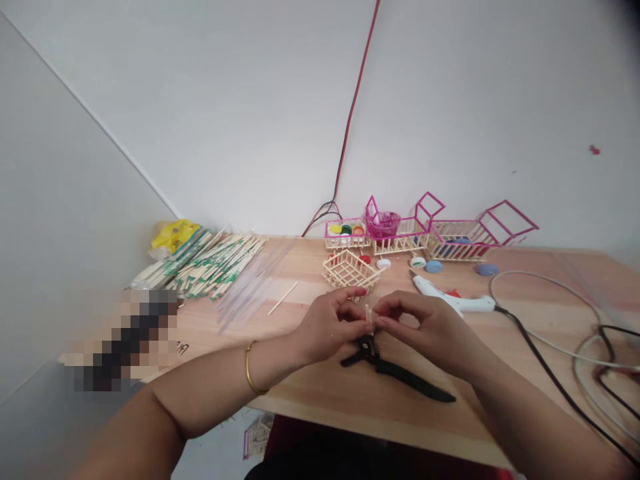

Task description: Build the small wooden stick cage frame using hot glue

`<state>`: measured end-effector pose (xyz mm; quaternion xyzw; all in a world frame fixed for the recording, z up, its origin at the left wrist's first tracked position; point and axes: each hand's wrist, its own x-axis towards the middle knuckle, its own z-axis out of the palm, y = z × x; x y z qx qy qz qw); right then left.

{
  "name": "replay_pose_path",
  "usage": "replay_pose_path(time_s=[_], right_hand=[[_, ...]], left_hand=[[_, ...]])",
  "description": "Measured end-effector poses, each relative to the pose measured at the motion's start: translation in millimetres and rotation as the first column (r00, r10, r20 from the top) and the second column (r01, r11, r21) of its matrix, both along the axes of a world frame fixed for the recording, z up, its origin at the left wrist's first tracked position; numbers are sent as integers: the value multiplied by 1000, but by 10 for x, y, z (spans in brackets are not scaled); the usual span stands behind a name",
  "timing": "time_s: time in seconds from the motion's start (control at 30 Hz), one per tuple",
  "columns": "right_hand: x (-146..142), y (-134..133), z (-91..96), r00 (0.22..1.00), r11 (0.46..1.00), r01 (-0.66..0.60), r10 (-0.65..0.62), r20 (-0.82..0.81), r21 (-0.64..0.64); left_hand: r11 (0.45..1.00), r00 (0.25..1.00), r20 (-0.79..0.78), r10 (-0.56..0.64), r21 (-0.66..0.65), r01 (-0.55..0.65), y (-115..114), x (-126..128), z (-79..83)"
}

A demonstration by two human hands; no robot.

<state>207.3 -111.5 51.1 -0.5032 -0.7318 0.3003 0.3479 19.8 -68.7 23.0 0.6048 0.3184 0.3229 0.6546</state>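
Observation:
My left hand (pixel 327 327) and my right hand (pixel 425 327) meet above the near middle of the table. Between their fingertips stand short pale wooden stick pieces (pixel 369 312), pinched from both sides. The fingers hide part of them, so their number is unclear. Just below lies a pair of hand cutters (pixel 413 383) with black handles; the jaw end is partly covered by my fingers. Behind my hands sits a small basket frame of bare sticks (pixel 350 267). Right of it rests a white glue gun (pixel 453 297), its nozzle pointing left.
Chopsticks in green-printed wrappers (pixel 220 267) pile at the left, beside a yellow bag (pixel 175 233). One loose stick (pixel 283 298) lies nearby. Pink-rimmed stick baskets (pixel 457 240) line the wall, with a pink-stained cup (pixel 386 225) and paint lids (pixel 433 267). Cables (pixel 540 353) loop at the right.

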Motion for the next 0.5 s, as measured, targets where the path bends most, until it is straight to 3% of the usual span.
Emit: replay_pose_path(time_s=[0.13, 0.27, 0.33, 0.4, 0.5], right_hand=[[-37, -6, -56, 999, 996, 34, -35, -7, -88], [-87, -12, -101, 997, 994, 54, -59, -43, -100], [-95, -4, -114, 996, 992, 58, -65, -54, -109], [-79, 11, -125, 995, 989, 63, -73, -68, -137], [-28, 35, -132, 990, 979, 74, -95, -106, -193]], left_hand=[[959, 990, -140, 35, 282, 6, -35, -10, 29], [933, 980, -186, 68, 360, 4, -47, 0, 23], [963, 985, -165, 40, 269, 6, -37, 11, 11], [997, 996, -83, -16, 80, 22, -19, 24, -4], [980, 996, 71, -53, -190, 65, 0, 45, -19]])
